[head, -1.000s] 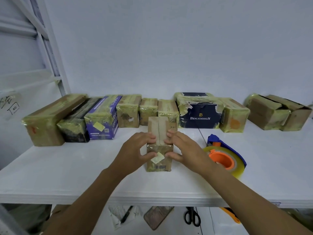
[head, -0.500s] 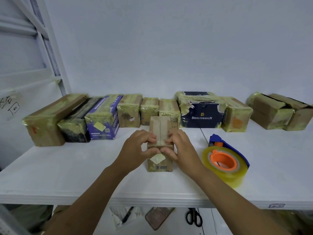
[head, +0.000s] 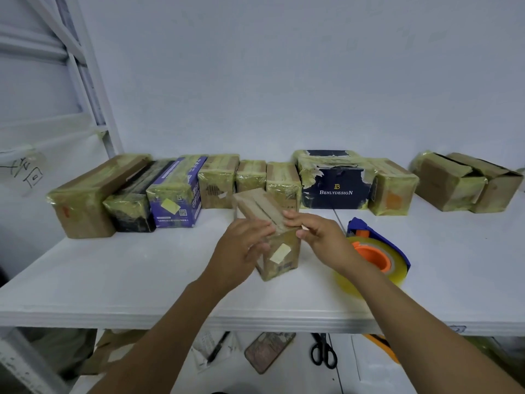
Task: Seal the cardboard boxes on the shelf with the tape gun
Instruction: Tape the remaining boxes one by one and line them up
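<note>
A small cardboard box stands on the white shelf, turned at an angle, its top flaps closed with a seam down the middle. My left hand grips its left side, fingers curled over the top edge. My right hand holds its right top corner with thumb and fingers. The tape gun, blue with an orange hub and a yellowish clear roll, lies on the shelf just right of my right wrist, untouched.
A row of taped boxes lines the back wall, among them a purple box and a dark blue box. Two brown boxes sit far right. On the lower level lie scissors, a phone and a pen.
Both hands have turned the small box so it now sits angled, its far end swung left. The tape gun has stayed in place.
</note>
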